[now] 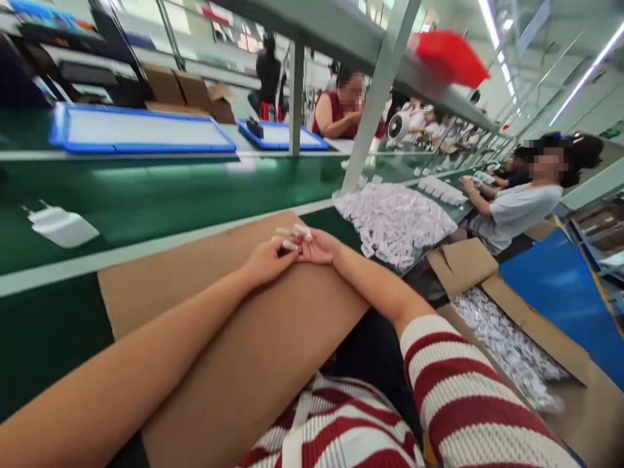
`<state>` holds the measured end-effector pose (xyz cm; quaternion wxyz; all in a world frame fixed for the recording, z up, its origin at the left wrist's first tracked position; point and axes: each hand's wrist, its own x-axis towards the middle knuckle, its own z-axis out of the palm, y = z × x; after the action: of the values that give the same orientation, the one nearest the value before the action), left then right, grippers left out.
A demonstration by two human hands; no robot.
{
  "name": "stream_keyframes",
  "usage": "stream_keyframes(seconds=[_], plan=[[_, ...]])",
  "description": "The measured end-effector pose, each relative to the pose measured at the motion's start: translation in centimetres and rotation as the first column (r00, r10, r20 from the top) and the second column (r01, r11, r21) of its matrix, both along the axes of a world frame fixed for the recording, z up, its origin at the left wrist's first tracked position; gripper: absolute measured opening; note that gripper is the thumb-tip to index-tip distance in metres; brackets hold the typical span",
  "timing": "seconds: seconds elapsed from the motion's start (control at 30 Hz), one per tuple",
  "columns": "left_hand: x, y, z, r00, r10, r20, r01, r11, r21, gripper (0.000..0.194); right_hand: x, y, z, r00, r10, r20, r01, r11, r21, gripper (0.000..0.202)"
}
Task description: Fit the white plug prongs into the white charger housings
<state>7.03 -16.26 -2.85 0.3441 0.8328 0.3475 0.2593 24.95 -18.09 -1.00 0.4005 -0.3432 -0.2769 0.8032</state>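
Over a brown cardboard sheet point(253, 351), my left hand point(270, 259) and my right hand point(319, 247) meet. Pale white covers show on several fingertips. My left hand is closed, its fingers bent together against the fingertips of my right hand; anything small between them cannot be made out. The palm of my right hand faces up, with thumb and fingers slightly curled and apart, and no object shows on the palm. Beyond it lies a large clear bag of small white plastic parts point(397, 221).
A white plug-shaped item point(63, 226) lies on the green belt point(195, 188) at left. Blue-rimmed trays point(146, 130) stand beyond. A metal post point(375, 97) rises ahead. An open carton point(536, 312) of bagged parts is at right. Other people sit along the line.
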Motion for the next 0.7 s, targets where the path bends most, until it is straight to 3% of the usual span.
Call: stream_keyframes(seconds=[0.17, 0.4, 0.7], plan=[[0.3, 0.4, -0.8, 1.000, -0.001, -0.017, 0.001, 1.000, -0.003, 0.037, 0.5, 0.2, -0.9, 0.997, -0.032, -0.068, 0.030, 0.999, -0.026, 0.042], [0.8, 0.4, -0.8, 0.998, 0.027, -0.048, -0.026, 1.000, 0.013, 0.042, 0.2, -0.4, -1.4, 0.990, -0.131, -0.047, 0.134, 0.990, 0.049, 0.038], [1.6, -0.3, 0.4, 0.954, 0.119, -0.274, -0.093, 0.990, 0.105, 0.040, -0.2, -1.4, -0.9, 0.969, -0.247, 0.007, 0.247, 0.968, 0.039, 0.037]])
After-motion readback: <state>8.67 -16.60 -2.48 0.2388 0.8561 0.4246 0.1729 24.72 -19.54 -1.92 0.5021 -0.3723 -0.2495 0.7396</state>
